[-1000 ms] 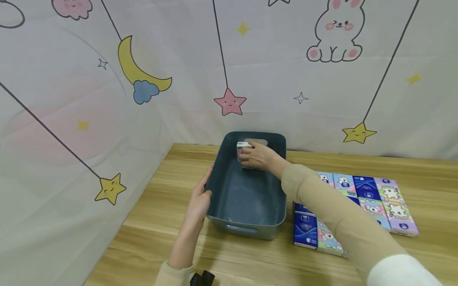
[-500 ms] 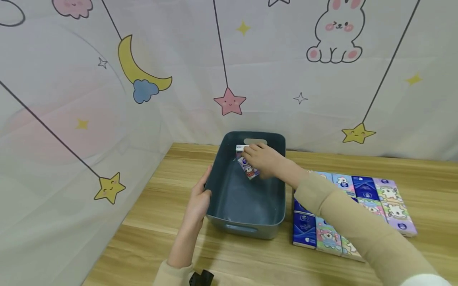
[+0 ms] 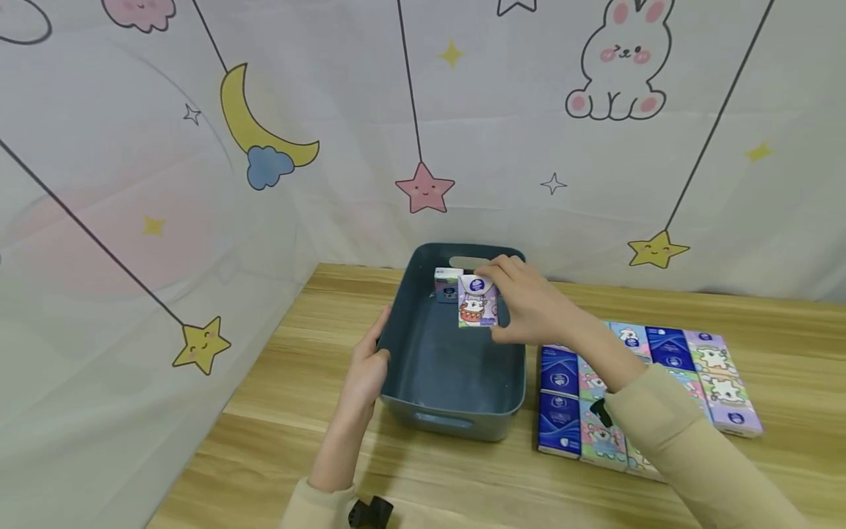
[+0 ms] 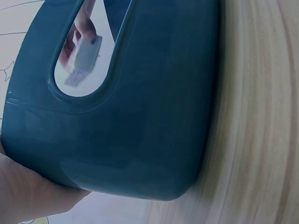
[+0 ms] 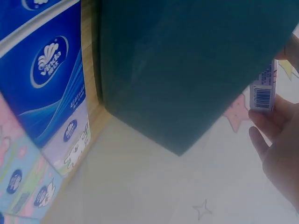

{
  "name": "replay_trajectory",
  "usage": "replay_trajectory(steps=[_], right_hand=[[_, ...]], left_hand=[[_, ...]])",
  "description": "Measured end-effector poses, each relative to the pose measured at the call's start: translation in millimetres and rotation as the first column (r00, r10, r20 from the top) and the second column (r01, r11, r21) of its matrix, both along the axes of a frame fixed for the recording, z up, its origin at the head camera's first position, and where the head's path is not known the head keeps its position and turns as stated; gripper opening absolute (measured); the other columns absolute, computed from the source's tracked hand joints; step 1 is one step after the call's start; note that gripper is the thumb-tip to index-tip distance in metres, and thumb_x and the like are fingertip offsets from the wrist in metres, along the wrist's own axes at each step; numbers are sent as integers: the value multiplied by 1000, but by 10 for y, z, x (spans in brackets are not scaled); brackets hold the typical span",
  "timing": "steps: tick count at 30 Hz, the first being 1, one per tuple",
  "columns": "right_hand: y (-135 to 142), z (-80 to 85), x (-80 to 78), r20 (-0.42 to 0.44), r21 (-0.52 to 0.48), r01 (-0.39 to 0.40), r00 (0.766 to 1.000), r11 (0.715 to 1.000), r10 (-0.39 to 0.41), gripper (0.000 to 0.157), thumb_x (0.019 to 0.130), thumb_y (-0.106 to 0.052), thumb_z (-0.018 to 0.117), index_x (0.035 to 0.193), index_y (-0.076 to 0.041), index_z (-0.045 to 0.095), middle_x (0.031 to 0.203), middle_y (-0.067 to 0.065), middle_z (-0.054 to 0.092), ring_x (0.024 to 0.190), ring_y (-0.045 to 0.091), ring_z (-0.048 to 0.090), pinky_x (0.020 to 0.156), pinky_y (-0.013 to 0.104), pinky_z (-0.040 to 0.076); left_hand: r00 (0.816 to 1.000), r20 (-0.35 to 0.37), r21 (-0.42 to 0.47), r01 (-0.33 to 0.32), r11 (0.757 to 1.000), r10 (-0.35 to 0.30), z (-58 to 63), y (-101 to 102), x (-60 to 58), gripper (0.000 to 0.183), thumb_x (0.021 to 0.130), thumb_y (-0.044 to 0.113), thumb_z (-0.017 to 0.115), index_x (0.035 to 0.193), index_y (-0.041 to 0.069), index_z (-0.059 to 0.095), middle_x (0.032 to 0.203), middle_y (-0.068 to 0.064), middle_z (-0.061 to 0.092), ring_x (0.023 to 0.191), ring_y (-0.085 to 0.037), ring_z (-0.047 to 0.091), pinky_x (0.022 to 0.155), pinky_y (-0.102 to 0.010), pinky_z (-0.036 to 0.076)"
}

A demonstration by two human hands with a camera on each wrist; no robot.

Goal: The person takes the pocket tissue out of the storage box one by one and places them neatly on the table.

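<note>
My right hand [image 3: 529, 297] pinches a small purple-and-white tissue pack [image 3: 477, 301] with a cartoon front, raised upright inside the dark teal plastic bin [image 3: 456, 367]. The right wrist view shows the barcode end of that tissue pack [image 5: 262, 93] between thumb and fingers. Just behind it, a second tissue pack [image 3: 448, 283] stands at the bin's far end, partly covered. Against the outside of the bin's left wall lies my left hand [image 3: 370, 364], fingers stretched along it. In the left wrist view, the left hand [image 4: 32, 193] touches the bin's side near its edge.
Right of the bin, rows of blue and pastel cartoon tissue packs [image 3: 559, 422] lie flat on the wooden table [image 3: 291, 397], partly under my right forearm. A printed white curtain [image 3: 357, 147] hangs behind the table and along its left side.
My right hand draws back from the bin's far end to the right, bringing up one tissue pack, now turned upright, front showing. The other pack stays. My left hand keeps its place.
</note>
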State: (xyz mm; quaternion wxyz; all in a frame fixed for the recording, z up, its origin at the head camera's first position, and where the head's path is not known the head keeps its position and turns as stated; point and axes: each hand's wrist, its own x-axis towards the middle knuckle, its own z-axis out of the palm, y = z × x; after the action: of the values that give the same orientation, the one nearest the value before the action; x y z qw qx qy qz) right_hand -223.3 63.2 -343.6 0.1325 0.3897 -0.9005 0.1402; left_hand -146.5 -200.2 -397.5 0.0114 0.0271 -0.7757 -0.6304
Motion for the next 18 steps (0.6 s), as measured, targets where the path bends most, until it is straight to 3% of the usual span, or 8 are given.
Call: replay_trajectory(steps=[10, 18], right_hand=[[503, 24, 406, 144, -146, 113, 985, 983, -91, 86, 63, -21, 80, 139, -5, 40, 133, 9, 45, 117, 25, 45, 99, 49, 44], [948, -62, 741, 167, -145, 177, 974, 973, -153, 89, 63, -14, 80, 141, -3, 38, 136, 11, 43, 121, 30, 44, 97, 57, 42]], left_hand=[[1000, 5, -15, -7, 1000, 7, 11, 13, -8, 73, 87, -8, 29, 153, 23, 25, 162, 2, 17, 151, -24, 5, 121, -53, 5], [1000, 12, -16, -11, 1000, 11, 14, 9, -11, 74, 87, -8, 29, 153, 23, 25, 162, 3, 18, 151, -22, 6, 121, -51, 6]])
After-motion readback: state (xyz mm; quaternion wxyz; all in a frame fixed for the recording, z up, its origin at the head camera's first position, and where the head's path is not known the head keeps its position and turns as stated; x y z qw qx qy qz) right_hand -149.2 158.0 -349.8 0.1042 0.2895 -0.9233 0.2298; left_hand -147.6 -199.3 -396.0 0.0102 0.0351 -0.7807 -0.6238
